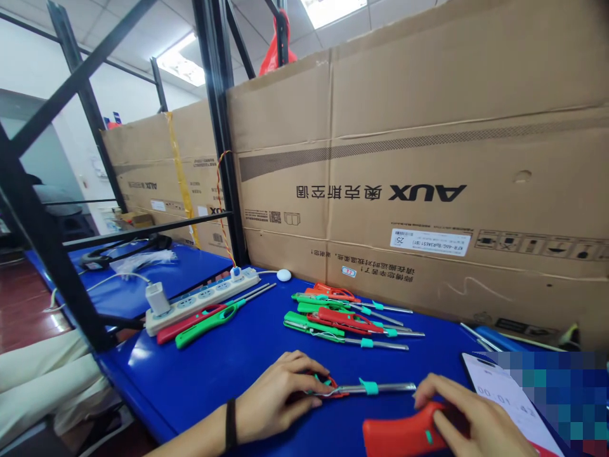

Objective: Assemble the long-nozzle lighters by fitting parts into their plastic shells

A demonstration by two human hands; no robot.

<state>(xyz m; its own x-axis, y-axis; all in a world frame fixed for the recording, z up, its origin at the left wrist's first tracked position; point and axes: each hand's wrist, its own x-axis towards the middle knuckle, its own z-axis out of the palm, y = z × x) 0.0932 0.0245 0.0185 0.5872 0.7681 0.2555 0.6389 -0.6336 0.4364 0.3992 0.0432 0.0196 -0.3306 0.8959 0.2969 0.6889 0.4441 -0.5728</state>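
My left hand (pixel 278 395) rests on the blue table (pixel 204 374), fingers closed on the inner part of a lighter (pixel 366 387): a metal tube with a teal ring and red bits at my fingertips. My right hand (pixel 469 416) grips a red lighter handle shell (pixel 404 437) at the table's near edge, its fingertips close to the tube's end. A pile of several red and green long-nosed lighters (pixel 349 317) lies further back in the middle. Two more lighters, one red and one green (pixel 209 322), lie to the left by the power strip.
A white power strip (pixel 200 301) with a plugged adapter lies at the left. Large cardboard boxes (pixel 428 178) wall the table's back. A phone showing a timer (pixel 509 397) lies at the right. Black rack posts (pixel 221 127) stand behind; a second blue table (pixel 128 279) is left.
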